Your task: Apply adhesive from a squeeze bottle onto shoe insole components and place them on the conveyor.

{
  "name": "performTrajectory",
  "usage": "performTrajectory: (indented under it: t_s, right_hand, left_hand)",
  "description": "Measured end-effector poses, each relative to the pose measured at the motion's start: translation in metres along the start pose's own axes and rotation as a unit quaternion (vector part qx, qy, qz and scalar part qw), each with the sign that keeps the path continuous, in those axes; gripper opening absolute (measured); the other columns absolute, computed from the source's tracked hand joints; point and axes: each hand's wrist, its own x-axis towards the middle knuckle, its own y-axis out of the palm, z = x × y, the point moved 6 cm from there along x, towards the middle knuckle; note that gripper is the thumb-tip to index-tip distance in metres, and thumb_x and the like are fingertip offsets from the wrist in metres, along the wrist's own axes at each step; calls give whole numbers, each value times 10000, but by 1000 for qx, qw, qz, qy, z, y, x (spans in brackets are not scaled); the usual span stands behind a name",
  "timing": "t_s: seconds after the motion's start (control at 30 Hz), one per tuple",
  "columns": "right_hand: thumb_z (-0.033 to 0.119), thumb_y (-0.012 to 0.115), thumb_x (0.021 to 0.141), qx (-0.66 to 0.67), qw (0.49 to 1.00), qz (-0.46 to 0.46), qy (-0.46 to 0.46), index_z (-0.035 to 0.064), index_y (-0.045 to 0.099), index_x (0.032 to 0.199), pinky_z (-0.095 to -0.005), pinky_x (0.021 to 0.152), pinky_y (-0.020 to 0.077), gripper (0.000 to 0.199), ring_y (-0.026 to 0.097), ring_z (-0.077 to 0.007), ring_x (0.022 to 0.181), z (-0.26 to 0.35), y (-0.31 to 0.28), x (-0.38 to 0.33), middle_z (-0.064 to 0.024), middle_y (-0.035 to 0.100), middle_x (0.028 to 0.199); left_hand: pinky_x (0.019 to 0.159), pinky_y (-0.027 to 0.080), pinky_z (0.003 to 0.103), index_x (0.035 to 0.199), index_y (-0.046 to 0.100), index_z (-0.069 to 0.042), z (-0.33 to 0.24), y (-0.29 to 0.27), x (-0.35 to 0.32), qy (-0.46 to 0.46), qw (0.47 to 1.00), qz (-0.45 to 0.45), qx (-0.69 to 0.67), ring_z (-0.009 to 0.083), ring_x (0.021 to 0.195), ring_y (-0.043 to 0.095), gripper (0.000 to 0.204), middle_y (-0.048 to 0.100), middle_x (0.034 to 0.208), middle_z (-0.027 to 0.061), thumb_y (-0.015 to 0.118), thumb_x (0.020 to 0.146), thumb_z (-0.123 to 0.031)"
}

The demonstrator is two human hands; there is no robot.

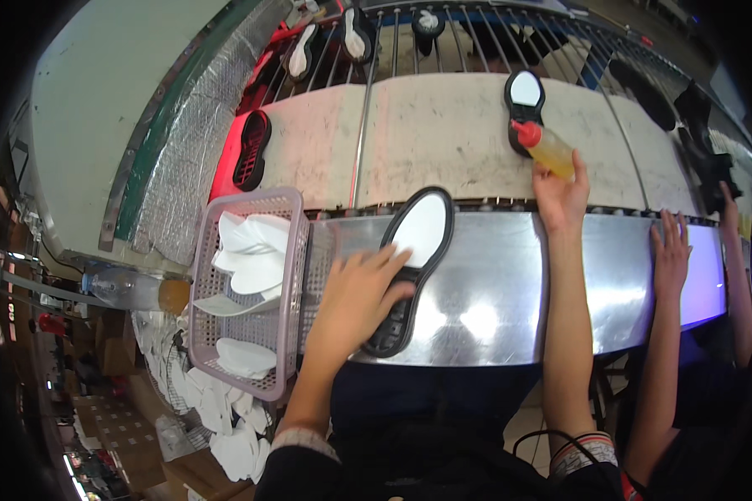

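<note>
My left hand point(359, 296) lies flat on a black shoe sole point(414, 259) with a white insole pressed into its front part; the sole rests on the shiny metal ledge point(493, 292) in front of me. My right hand point(560, 192) reaches forward over the ledge and grips a squeeze bottle point(547, 146) of yellow liquid with a red cap. The bottle's tip points at a second black sole with a white insole point(524, 92), which lies on the pale conveyor belt point(443, 134).
A pink plastic basket point(246, 292) of white insoles stands left of my hand, with more insoles heaped below it. A co-worker's hands point(668, 242) rest on the ledge at the right. More soles point(253, 150) ride the belt and the wire rack behind.
</note>
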Motion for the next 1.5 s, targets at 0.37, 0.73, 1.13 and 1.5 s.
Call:
performTrajectory:
  t_s: [0.37, 0.73, 1.13, 1.5]
  right_hand:
    - [232, 599, 873, 39, 999, -7, -9, 73, 513, 1052, -303, 734, 436, 254, 512, -191, 955, -8, 24, -2, -73, 552, 1066]
    - [216, 600, 869, 102, 994, -25, -19, 48, 495, 1090, -298, 721, 416, 297, 490, -191, 880, -6, 21, -11, -92, 554, 1050]
    - [261, 585, 877, 157, 985, -69, -23, 59, 537, 1062, -298, 725, 404, 279, 477, -186, 855, -15, 19, -11, -89, 570, 1043]
    - [396, 574, 843, 110, 982, -151, -14, 94, 560, 1083, -327, 710, 428, 385, 532, -205, 821, -6, 15, -19, -80, 592, 969]
  left_hand:
    - [885, 416, 475, 1269, 536, -131, -12, 38, -50, -43, 971, -235, 10, 397, 1067, 470, 563, 483, 1308, 148, 667, 764, -344]
    - [875, 410, 488, 1337, 443, -129, 47, 19, 149, -1, 975, -224, 0, 419, 1007, 464, 546, 470, 1262, 184, 586, 828, -263]
    - [849, 431, 459, 1187, 594, -69, 55, -1, 189, -80, 963, -215, 141, 359, 1042, 528, 508, 573, 1146, 187, 595, 798, -397]
    - [1017, 365, 416, 1308, 403, 52, 238, -59, 423, -279, 861, -306, -297, 378, 1203, 463, 1061, 442, 1317, 275, 715, 584, -657]
